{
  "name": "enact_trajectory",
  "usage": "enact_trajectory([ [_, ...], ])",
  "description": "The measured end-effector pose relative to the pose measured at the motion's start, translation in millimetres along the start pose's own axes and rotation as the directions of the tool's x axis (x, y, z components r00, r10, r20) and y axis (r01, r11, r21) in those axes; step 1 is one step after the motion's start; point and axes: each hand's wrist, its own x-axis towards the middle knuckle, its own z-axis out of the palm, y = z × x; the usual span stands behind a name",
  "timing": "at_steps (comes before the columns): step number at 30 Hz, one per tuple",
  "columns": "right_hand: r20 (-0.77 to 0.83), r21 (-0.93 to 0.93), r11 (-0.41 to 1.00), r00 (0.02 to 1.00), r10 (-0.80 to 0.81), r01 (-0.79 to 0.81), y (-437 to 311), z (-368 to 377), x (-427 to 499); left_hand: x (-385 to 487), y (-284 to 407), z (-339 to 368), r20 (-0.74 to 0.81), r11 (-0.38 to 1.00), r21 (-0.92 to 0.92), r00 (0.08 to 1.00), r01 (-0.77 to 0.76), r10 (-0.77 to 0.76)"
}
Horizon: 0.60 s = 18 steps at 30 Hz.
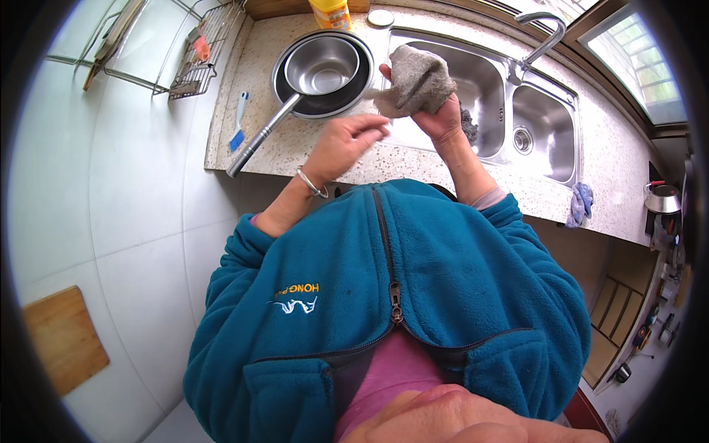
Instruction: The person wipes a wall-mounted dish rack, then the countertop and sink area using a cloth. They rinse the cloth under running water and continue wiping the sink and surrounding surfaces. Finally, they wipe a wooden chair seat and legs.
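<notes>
My right hand (441, 119) holds up a worn grey-brown cloth (424, 75) at the left edge of the larger steel sink basin (482, 72). Just left of the cloth is my left hand (352, 141), slightly blurred, its fingers bent close to the cloth's lower corner; nothing shows in it. A steel saucepan (322, 63) rests on a dark, wide pan (360, 91) on the counter, its long handle pointing towards me. Dark mesh-like scouring material (468, 124) lies in the basin, partly behind my right wrist.
A blue-and-white brush (238, 124) lies on the speckled counter (221, 111). Behind the pans stand a yellow container (332, 12) and a round lid (380, 18). The faucet (545, 39) rises behind the smaller basin (545, 133). A blue cloth (580, 205) hangs over the front edge.
</notes>
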Motion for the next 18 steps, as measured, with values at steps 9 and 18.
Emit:
enact_trajectory([
  [9,0.101,-0.085,0.99,0.987,0.122,-0.114,12.2,0.1,2.4,-2.5,-27.3,10.0,-0.323,0.993,-0.121,0.945,0.011,-0.05],
  [18,0.224,-0.932,-0.23,0.944,0.243,0.281,97.6,20.9,53.1,-27.4,-19.0,-40.7,-0.341,0.596,-0.783,0.924,-0.177,-0.174],
])
